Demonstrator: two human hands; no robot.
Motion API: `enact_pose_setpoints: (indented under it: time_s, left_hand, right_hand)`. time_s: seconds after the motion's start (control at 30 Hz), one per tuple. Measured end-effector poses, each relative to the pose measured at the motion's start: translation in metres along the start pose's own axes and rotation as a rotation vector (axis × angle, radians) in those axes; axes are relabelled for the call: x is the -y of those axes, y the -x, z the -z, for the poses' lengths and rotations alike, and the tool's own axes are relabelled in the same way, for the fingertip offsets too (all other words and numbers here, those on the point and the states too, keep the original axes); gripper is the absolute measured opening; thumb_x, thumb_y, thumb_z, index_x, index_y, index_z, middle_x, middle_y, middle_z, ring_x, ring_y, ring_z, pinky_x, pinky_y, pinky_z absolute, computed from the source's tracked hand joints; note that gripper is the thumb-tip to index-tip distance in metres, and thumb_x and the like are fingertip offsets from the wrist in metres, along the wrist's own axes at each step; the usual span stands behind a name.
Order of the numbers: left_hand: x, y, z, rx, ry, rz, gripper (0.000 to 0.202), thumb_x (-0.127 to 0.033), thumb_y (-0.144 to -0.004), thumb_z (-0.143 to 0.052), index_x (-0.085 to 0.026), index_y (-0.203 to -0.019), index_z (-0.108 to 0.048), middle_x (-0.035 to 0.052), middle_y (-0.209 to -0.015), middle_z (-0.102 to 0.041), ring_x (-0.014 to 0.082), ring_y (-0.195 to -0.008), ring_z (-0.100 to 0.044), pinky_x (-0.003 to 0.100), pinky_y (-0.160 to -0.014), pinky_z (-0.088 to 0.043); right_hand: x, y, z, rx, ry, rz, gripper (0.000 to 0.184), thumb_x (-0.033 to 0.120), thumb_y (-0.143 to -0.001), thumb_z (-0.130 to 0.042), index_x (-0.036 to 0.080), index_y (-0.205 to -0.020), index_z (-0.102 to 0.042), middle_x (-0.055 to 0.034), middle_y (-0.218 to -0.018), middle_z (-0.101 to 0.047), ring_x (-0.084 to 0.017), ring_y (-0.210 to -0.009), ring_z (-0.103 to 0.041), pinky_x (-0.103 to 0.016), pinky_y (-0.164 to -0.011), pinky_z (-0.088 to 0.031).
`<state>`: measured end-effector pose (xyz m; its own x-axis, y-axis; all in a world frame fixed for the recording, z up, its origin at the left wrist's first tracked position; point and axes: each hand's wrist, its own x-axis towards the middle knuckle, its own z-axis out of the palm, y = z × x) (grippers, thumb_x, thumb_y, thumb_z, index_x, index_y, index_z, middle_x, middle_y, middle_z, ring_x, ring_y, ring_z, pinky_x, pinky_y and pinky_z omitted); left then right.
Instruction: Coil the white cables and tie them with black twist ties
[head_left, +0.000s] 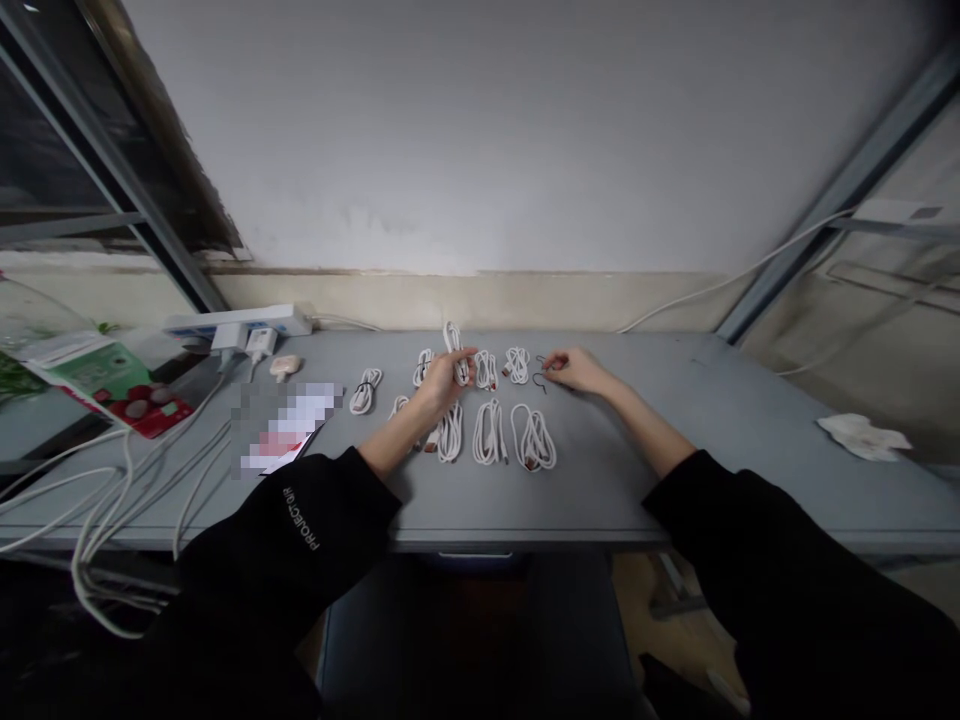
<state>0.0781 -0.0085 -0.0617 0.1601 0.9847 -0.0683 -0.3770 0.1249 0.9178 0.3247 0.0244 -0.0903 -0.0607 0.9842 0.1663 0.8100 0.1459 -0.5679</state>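
My left hand [445,382] is closed around a coiled white cable [451,337], lifted a little at the back row of cables. My right hand [576,370] is at the right end of that row, thumb and fingers pinched on a thin black twist tie [540,380]. Between the hands lie two coiled white cables, one [486,370] next to the left hand and another [517,365] farther right. In front sit looser coils [490,432], one of them at the right end [534,437]. My left forearm partly covers some coils.
On the left are a coil with a black tie [366,391], a partly blurred sheet [292,430], a charger [285,366] and a power strip [277,320] with plugs. White cords [112,500] trail over the left edge. A crumpled tissue [862,437] lies far right. A wall rises behind the table.
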Motion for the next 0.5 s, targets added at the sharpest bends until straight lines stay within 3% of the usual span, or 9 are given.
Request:
enact_pose_setpoints:
  time_s: [0.2, 0.37, 0.5]
  left_hand:
    - [0.0014, 0.0058, -0.0006, 0.066, -0.044, 0.018, 0.009, -0.016, -0.084, -0.053, -0.013, -0.083, -0.062, 0.0005, -0.065, -0.051, 0.0078, -0.049, -0.048, 0.021, -0.043, -0.036]
    - [0.0000, 0.0098, -0.0003, 0.082, -0.090, 0.040, 0.011, -0.023, -0.087, -0.055, -0.016, -0.096, -0.059, -0.0015, -0.064, -0.053, 0.0062, -0.041, -0.045, 0.017, -0.034, -0.020]
    - [0.0014, 0.0082, 0.0016, 0.087, -0.109, 0.012, 0.012, -0.026, -0.083, -0.059, -0.017, -0.090, -0.054, -0.0036, -0.060, -0.052, 0.0044, -0.038, -0.040, 0.016, -0.035, -0.015]
  right_hand:
    - [-0.0012, -0.0008, -0.0014, 0.057, -0.018, 0.043, 0.007, 0.016, -0.070, -0.063, 0.019, -0.063, -0.063, -0.0007, -0.056, -0.057, -0.013, -0.054, -0.049, -0.027, -0.053, -0.036]
    - [-0.0025, -0.0011, 0.0013, 0.105, -0.032, 0.060, 0.016, 0.021, -0.073, -0.064, 0.020, -0.059, -0.058, -0.0022, -0.055, -0.059, -0.014, -0.053, -0.049, -0.028, -0.052, -0.038]
    - [0.0028, -0.0015, 0.0058, 0.013, -0.122, 0.070, 0.017, 0.027, -0.077, -0.066, 0.021, -0.063, -0.058, -0.0022, -0.054, -0.058, -0.016, -0.054, -0.051, -0.032, -0.058, -0.042]
